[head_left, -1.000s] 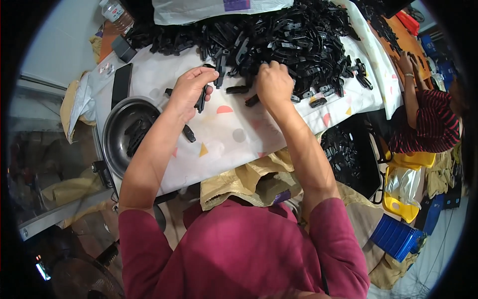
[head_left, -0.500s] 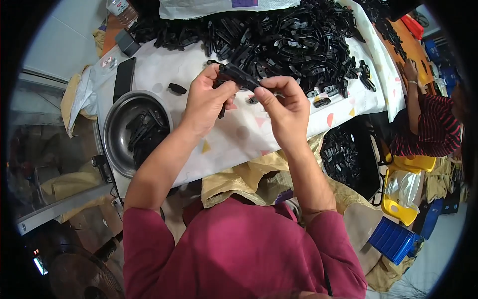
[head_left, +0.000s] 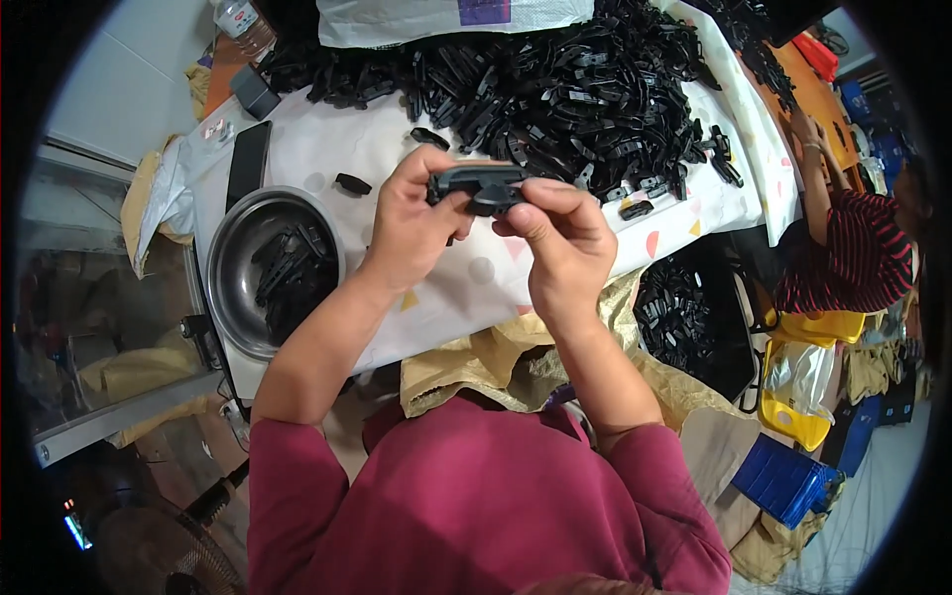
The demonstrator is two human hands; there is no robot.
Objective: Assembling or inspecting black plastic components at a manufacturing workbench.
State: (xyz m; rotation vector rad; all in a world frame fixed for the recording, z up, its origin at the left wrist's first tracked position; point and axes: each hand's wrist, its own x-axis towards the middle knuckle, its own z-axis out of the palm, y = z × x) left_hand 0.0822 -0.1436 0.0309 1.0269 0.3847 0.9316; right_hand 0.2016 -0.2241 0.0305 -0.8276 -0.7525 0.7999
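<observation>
A long black plastic part (head_left: 481,179) is held level between my two hands over the near part of the cloth-covered table. My left hand (head_left: 415,203) grips its left end with curled fingers. At the other end, my right hand (head_left: 567,233) pinches a smaller dark rounded piece against it; whether the two are joined I cannot tell. Beyond my hands lies a large heap of similar black parts (head_left: 595,109). Single loose pieces rest on the cloth, one left of my left hand (head_left: 352,183) and one just beyond it (head_left: 429,140).
A steel bowl (head_left: 220,263) with black parts stands at the left, beside a dark phone (head_left: 249,164). A black crate (head_left: 729,342) of small parts sits below the table's right edge. At the far right a person in a striped shirt (head_left: 858,243) reaches over an orange table.
The black part has turned from a slant to nearly level, showing a rounded piece on its near side. Both hands have shifted slightly and still hold it.
</observation>
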